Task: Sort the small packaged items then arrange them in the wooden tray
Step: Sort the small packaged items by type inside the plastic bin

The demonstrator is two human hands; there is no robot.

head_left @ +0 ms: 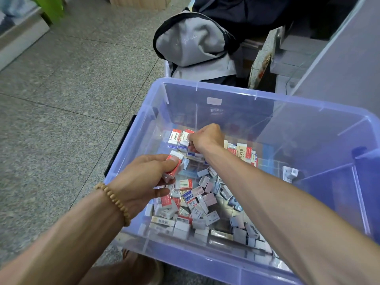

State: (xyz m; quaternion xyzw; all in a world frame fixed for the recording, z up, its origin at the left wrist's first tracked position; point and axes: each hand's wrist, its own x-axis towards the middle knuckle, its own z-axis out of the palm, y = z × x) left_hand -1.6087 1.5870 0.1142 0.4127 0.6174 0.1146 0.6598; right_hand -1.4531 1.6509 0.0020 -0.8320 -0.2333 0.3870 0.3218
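A large translucent blue plastic bin (205, 85) stands on the floor and holds several small packaged items (197, 206), mostly red-and-white and grey-white boxes. My left hand (141, 179) is inside the bin at its left side and grips a small stack of red-and-white packs (174, 164). Farther in, my right hand (205, 139) has its fingers curled onto a red-and-white pack (185, 138) lying beside a matching one (174, 137). No wooden tray is in view.
A grey backpack (191, 42) lies just behind the bin. Speckled grey floor tiles (61, 99) spread to the left. A grey panel (345, 58) rises at the right. A beaded bracelet (115, 200) is on my left wrist.
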